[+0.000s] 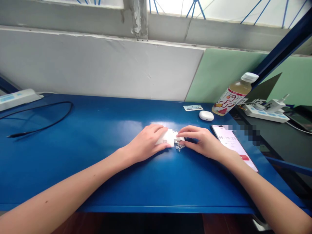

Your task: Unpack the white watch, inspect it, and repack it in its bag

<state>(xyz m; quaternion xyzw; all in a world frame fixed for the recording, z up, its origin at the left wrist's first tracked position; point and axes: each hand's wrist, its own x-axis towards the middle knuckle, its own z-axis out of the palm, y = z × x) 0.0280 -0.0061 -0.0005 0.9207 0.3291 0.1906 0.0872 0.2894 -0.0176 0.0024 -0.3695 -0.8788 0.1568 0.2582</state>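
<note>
Blue desk [151,185] beneath, left hand [148,141] and right hand [203,141] grasp a crosswise white packet [168,137].

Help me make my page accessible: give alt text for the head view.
A person's left hand holds a small white rectangular piece over a glossy blue tabletop; the right hand is beside small silvery links. A black-edged phone showing a timer lies to the right.
</note>
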